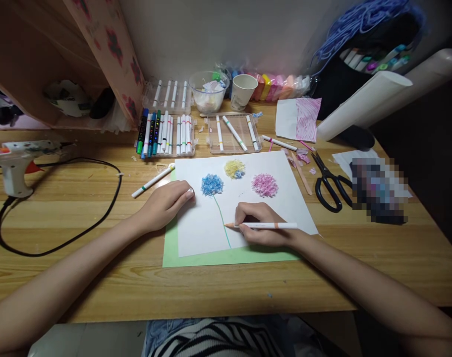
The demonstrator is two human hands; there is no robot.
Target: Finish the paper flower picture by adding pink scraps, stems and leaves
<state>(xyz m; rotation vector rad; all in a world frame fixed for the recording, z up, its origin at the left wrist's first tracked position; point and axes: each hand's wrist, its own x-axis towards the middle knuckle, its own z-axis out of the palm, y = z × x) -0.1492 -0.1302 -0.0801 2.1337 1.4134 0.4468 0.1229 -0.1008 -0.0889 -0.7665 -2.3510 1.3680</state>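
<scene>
My right hand [261, 225] is closed round a white marker with an orange tip [266, 225], its tip touching the white sheet [278, 208] beside a thin green stem line [222, 218]. The stem runs down from a blue fluffy paper flower [211, 185]. A yellow flower [234, 169] and a pink flower [264, 185] are also on the sheet. My left hand [166, 202] rests with curled fingers on the sheet's left edge, pressing it down. The sheet lies on green paper [226, 258].
A white marker [152, 181] lies left of the sheet. Trays of markers [165, 134] and a clear tray [233, 134] stand behind. A glue gun [18, 158] with black cord [62, 238] is at left. Black scissors [332, 186], pink scraps, cups and a lamp arm are at right.
</scene>
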